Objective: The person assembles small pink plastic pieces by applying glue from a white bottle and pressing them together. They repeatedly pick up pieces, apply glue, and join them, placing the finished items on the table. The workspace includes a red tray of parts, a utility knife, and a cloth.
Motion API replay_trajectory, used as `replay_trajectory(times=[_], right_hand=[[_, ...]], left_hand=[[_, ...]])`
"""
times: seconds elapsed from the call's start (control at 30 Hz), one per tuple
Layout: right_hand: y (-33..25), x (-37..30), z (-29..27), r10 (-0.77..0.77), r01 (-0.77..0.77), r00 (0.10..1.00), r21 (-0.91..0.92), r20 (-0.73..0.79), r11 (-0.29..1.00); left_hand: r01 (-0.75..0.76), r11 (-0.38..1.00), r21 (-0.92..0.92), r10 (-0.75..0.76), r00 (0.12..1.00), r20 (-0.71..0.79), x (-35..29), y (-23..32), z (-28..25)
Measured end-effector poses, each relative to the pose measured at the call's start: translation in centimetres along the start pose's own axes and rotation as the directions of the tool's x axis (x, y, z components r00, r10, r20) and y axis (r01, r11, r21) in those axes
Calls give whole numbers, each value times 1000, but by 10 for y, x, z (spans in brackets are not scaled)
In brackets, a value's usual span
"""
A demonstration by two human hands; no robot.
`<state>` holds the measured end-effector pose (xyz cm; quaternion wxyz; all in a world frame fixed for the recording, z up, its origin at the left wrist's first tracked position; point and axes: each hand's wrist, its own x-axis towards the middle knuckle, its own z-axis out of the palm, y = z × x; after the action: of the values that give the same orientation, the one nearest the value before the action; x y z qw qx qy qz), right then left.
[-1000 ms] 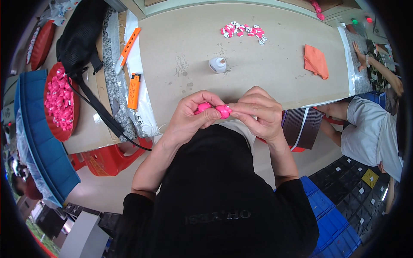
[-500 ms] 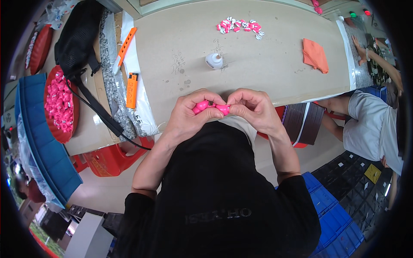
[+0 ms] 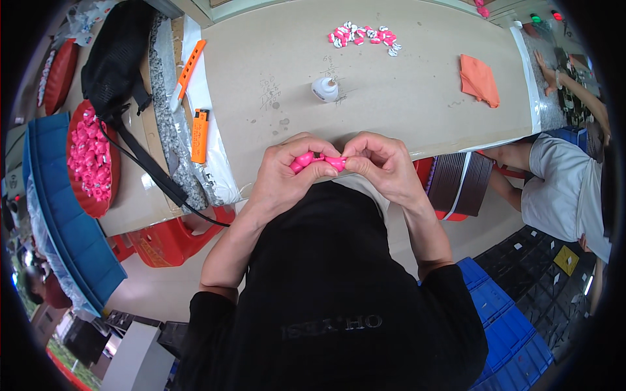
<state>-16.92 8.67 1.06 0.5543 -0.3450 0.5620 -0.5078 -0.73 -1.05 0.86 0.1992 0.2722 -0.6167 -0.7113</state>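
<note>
At the table's near edge, my left hand holds a glossy pink rounded plastic piece between thumb and fingers. A second lobe of pink sits at its right end, with a small dark gap between the two. My right hand pinches the right end of the pink, thumb against forefinger. Fingers hide much of the piece, so I cannot tell its full shape. Beyond my hands stands a small white squeeze bottle. Farther back lies a loose group of small pink and white pieces.
To the left lie an orange lighter, an orange-handled cutter, a black bag and a red tray heaped with pink pieces. An orange cloth lies at right. Another person's arm rests beyond the table's right end.
Both hands keep their hold on the pink piece. They have barely moved, and the view has shifted very slightly.
</note>
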Motion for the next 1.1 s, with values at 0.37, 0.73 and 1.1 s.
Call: replay_trajectory(times=[0.37, 0.73, 1.1], right_hand=[[-6, -3, 7, -212, 183, 974, -267, -85, 946], [2, -2, 4, -101, 92, 992, -110, -81, 990], [4, 0, 1, -22, 20, 998, -45, -51, 999]], left_hand=[[-105, 977, 185, 108, 994, -6, -1, 4, -1], [-34, 996, 79, 36, 999, -25, 0, 3, 2], [36, 995, 88, -36, 999, 7, 0, 2, 0]])
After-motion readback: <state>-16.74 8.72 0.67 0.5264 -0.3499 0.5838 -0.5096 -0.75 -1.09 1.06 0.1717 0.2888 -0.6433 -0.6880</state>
